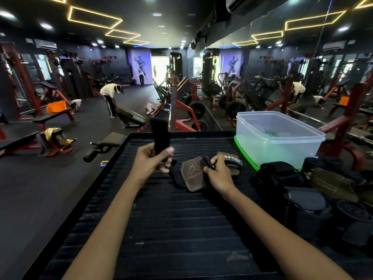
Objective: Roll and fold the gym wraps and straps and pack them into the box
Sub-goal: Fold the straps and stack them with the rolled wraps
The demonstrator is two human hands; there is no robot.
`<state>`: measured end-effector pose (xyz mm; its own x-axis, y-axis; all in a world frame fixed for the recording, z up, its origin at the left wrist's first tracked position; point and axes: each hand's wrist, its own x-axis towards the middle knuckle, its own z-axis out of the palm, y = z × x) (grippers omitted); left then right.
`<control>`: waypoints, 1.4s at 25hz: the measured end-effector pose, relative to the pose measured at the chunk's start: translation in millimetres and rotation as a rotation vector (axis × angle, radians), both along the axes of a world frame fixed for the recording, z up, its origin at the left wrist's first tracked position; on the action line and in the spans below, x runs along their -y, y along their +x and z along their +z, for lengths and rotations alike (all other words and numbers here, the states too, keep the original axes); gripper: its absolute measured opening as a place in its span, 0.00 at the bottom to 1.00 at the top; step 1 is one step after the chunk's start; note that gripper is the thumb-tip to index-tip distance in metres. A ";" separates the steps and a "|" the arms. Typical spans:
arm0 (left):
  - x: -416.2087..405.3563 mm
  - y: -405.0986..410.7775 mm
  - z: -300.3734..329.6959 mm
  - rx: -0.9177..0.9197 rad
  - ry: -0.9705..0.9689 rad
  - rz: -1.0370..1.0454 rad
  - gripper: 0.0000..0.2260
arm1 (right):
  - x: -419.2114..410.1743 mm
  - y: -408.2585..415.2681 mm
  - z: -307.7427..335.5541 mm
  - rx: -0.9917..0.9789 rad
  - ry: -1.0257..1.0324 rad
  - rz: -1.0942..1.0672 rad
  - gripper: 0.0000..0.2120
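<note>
While both arms reach out over the black ribbed surface (pixel 181 219), the left hand (pixel 150 160) curls its fingers and thumb round a black strap (pixel 160 136), which stands upright above the fist, its free end sticking up past the far edge. The right hand (pixel 219 170) pinches a small dark buckle or loop end (pixel 207 161) at the edge of a brown leather pad (pixel 194 174), which lies flat between the two hands. Just behind the right hand, a band with a white-lettered label (pixel 232 159) rests on the surface; whether it belongs to the pad I cannot tell. At the far right corner stands the clear box (pixel 278 138), open, set on its green lid (pixel 245 156); something pale shows faintly inside, too blurred to name. Near the box, along the right edge, a heap of dark wraps (pixel 282 178) lies piled, with an olive wrap (pixel 333 186) and a rolled black one (pixel 352 213) among them. Beyond the surface stretches a gym floor with red machines, and a person in a pale top (pixel 110 91) bends over a bench.
</note>
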<state>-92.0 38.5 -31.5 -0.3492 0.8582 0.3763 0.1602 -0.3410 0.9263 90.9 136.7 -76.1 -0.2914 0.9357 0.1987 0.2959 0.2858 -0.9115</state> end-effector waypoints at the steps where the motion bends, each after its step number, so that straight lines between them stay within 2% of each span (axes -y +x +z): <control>1: -2.1 -1.4 -4.7 -0.164 -0.052 0.033 0.12 | -0.4 -0.6 0.0 -0.028 -0.025 -0.007 0.11; 3: -4.8 -5.6 -12.5 -0.462 -0.141 0.038 0.15 | -0.1 -1.7 1.9 -0.099 -0.086 -0.019 0.10; 5: -4.3 -6.5 -14.9 -0.539 -0.202 -0.010 0.14 | 1.3 -2.2 3.6 -0.148 -0.121 -0.018 0.11; 12: -3.9 -0.9 -8.8 -0.506 -0.185 -0.084 0.06 | 3.8 -3.0 9.0 -0.300 -0.266 0.033 0.13; 16: -2.1 9.1 -7.5 -0.504 -0.319 -0.098 0.06 | -0.5 -0.6 3.0 -0.178 -0.230 0.057 0.11; 20: -1.2 9.3 -0.3 -0.307 -0.433 -0.109 0.15 | -1.3 2.3 2.0 -0.089 -0.141 0.046 0.07; 23: -5.1 7.5 -0.9 -0.228 -0.410 -0.041 0.15 | 1.3 4.0 3.7 0.007 -0.022 0.034 0.06; 26: -3.3 12.9 2.3 -0.041 -0.349 -0.053 0.07 | 3.4 5.5 5.2 0.076 0.069 0.051 0.04; 28: -0.2 13.2 4.2 -0.079 -0.329 -0.070 0.09 | 4.0 5.8 6.0 0.115 0.118 0.058 0.04; 32: 0.2 17.0 -4.0 -0.329 -0.418 -0.103 0.13 | 3.4 5.9 6.2 0.150 0.147 0.055 0.05; 35: 0.0 19.2 -4.4 -0.352 -0.455 -0.082 0.14 | 4.2 5.4 5.9 0.135 0.151 0.090 0.05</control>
